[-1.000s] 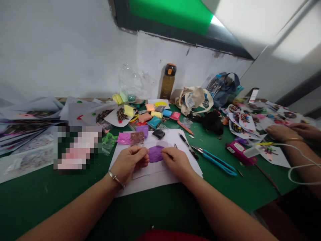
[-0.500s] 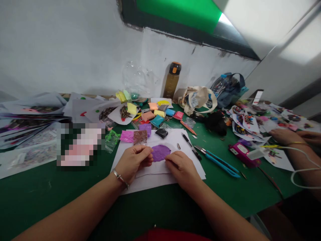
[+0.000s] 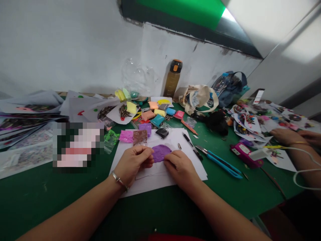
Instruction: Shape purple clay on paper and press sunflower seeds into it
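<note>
A flattened oval of purple modelling clay (image 3: pixel 161 153) is held up over white paper sheets (image 3: pixel 193 167). My left hand (image 3: pixel 137 160) pinches its left edge between thumb and fingers. At the lower right edge, my right hand (image 3: pixel 180 164) has its fingers closed on the same clay. Just behind the hands lie packets of pink clay (image 3: pixel 126 136), brown clay (image 3: pixel 140 136) and black clay (image 3: pixel 162 133). A black pen (image 3: pixel 192 146) rests on the paper to the right, its cap (image 3: pixel 179 146) lying apart from it.
A blue utility knife (image 3: pixel 220 162) lies to the right, blade out. Several coloured clay packets (image 3: pixel 157 120), a brown bottle (image 3: pixel 173 78) and a cloth bag (image 3: pixel 199 98) stand farther back. Another person's hand (image 3: pixel 286 137) works at the right beside a magenta device (image 3: pixel 245 154).
Both hands keep their grip on the purple clay, with the right fingers shifted slightly along its lower edge. The view has moved a little.
</note>
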